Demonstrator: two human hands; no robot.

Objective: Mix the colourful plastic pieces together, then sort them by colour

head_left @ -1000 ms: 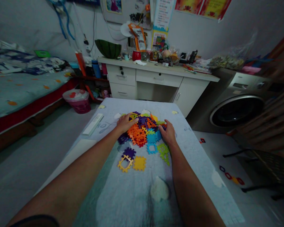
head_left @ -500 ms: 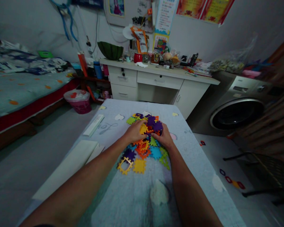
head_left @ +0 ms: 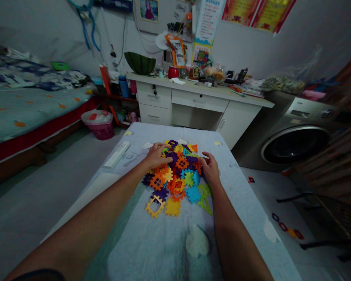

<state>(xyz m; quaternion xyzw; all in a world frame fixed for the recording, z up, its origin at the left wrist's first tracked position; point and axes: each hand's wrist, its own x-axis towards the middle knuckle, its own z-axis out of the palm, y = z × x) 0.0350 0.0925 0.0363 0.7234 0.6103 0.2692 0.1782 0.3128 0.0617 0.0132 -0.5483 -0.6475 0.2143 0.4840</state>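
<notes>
A heap of colourful interlocking plastic tiles (head_left: pixel 179 173) in orange, purple, yellow, blue and green lies in the middle of a table with a pale blue cloth (head_left: pixel 163 242). My left hand (head_left: pixel 155 155) rests on the heap's left far side, fingers spread over the pieces. At the heap's right edge, my right hand (head_left: pixel 210 168) lies with its fingers loosely apart against the tiles. Neither hand lifts a piece. A yellow open-frame tile (head_left: pixel 154 206) and a yellow solid tile (head_left: pixel 172 207) lie at the near edge of the heap.
A white remote-like bar (head_left: pixel 117 154) and a white flat box (head_left: pixel 90 191) lie at the table's left. Beyond stand a cluttered white desk (head_left: pixel 199 102), a washing machine (head_left: pixel 292 136), a bed (head_left: pixel 23 113) and a pink bin (head_left: pixel 98 124). Loose tiles (head_left: pixel 286 227) lie on the floor at right.
My hands, pressed together over the heap's top half a second ago, have moved apart to its two sides. The tiles have spread flatter and wider.
</notes>
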